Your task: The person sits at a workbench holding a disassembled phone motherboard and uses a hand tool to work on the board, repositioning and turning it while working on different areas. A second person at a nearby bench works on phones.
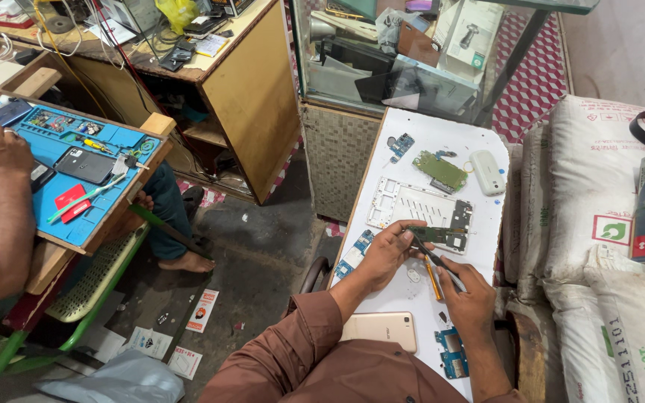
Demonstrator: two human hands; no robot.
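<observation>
The left hand (386, 250) is closed on a dark green circuit board (442, 236), pinching it by its near end, and holds it just above the lower edge of the white phone frame (419, 205) on the white counter (479, 142). The right hand (470, 298) is closed around a thin tool with a yellow handle (433, 277), and the tip of this tool touches the board near the left fingers.

I think the main risk is that the tool slips. The tip works very close to the left fingertips, so one push with too much force could scratch the board or hurt a finger. The board is gripped only at one end, so it can also bend or turn under the pressure. Some small parts lie loose near the wrists, and a sleeve could push them off the counter edge.

On the counter I count one white phone frame, one lighter green board (440, 169), three small blue boards (401, 145) (354, 257) (453, 352), one white oval device (488, 172) and one gold phone (381, 330) lying on its face. At the left, another person works over a blue repair mat (9, 198).
</observation>
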